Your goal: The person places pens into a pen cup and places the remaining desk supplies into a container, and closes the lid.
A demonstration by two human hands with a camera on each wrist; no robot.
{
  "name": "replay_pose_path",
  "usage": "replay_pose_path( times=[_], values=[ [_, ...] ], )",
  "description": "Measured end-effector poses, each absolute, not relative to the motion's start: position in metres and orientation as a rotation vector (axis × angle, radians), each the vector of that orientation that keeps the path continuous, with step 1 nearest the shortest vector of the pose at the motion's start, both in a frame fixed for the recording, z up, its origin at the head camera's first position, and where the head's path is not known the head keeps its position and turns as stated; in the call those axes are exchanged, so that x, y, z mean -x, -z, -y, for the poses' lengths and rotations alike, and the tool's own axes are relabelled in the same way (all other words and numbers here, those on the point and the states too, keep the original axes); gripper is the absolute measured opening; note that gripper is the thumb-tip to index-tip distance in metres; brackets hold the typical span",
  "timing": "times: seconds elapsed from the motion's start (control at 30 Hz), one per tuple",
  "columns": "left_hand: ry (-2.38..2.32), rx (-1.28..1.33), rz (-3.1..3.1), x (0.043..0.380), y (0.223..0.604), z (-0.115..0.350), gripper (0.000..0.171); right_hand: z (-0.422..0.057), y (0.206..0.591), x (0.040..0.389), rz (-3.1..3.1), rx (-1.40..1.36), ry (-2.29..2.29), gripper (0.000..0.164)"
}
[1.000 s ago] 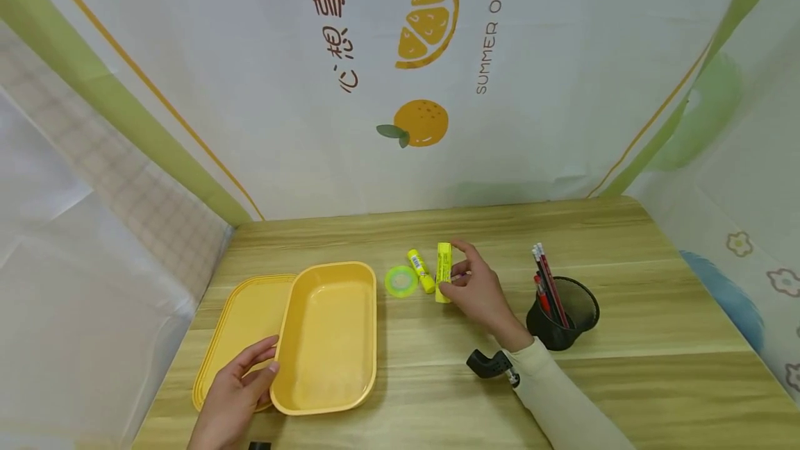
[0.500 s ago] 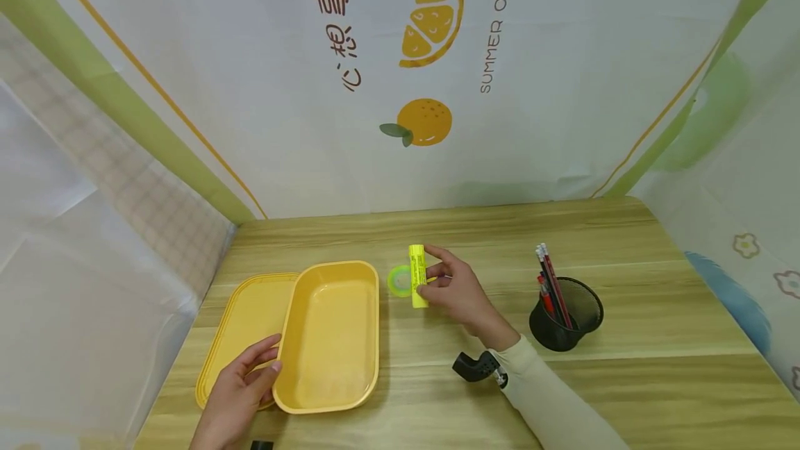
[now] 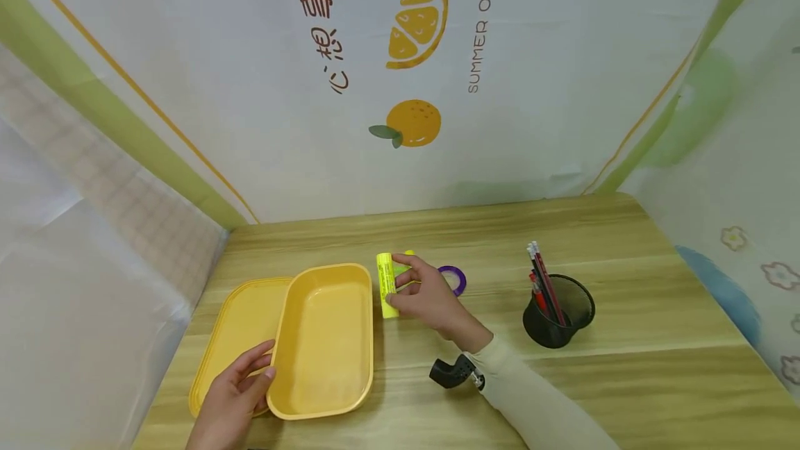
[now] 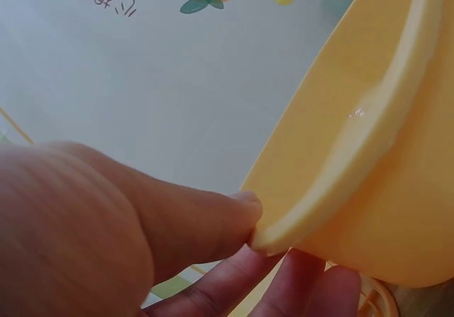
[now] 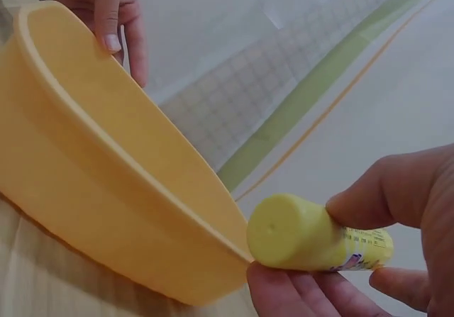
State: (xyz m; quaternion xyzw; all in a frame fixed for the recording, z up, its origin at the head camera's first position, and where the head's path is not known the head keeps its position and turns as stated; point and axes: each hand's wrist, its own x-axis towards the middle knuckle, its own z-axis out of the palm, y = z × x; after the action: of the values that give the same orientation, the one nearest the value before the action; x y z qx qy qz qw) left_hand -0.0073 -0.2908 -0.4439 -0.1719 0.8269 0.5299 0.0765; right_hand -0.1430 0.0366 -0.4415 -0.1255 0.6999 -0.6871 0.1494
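Note:
My right hand (image 3: pixel 430 297) holds a yellow glue stick (image 3: pixel 385 280) between thumb and fingers, just beyond the right rim of a yellow plastic box (image 3: pixel 328 346). The right wrist view shows the round end and printed label of this glue stick (image 5: pixel 301 235). At the box's near left edge, my left hand (image 3: pixel 226 394) pinches the rim. Its thumb (image 4: pixel 213 221) lies on the rim in the left wrist view, with the other fingers underneath. Behind my right hand, a second yellow glue stick (image 3: pixel 409 253) is mostly hidden.
The yellow lid (image 3: pixel 240 325) lies left of the box, partly under it. A purple tape ring (image 3: pixel 461 282) lies right of my right hand. Farther right stands a black mesh pen cup (image 3: pixel 550 332) holding several pencils (image 3: pixel 542 276). A printed white sheet (image 3: pixel 519 110) hangs behind the table.
My right hand has carried the glue stick left toward the box, uncovering the purple tape ring and covering the green ring and second glue stick. My left hand stays on the rim.

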Motion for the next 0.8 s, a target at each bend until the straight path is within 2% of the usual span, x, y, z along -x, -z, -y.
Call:
replay_pose_path(
  times=[0.3, 0.8],
  values=[
    [-1.588, 0.524, -2.462, 0.008, 0.445, 0.293, 0.053, -0.005, 0.438, 0.139, -2.045, 0.474, 1.886, 0.082],
    [-1.59, 0.498, -2.461, 0.009, 0.445, 0.293, 0.054, 0.039, 0.434, 0.139, -2.196, 0.42, 1.669, 0.078]
  ],
)
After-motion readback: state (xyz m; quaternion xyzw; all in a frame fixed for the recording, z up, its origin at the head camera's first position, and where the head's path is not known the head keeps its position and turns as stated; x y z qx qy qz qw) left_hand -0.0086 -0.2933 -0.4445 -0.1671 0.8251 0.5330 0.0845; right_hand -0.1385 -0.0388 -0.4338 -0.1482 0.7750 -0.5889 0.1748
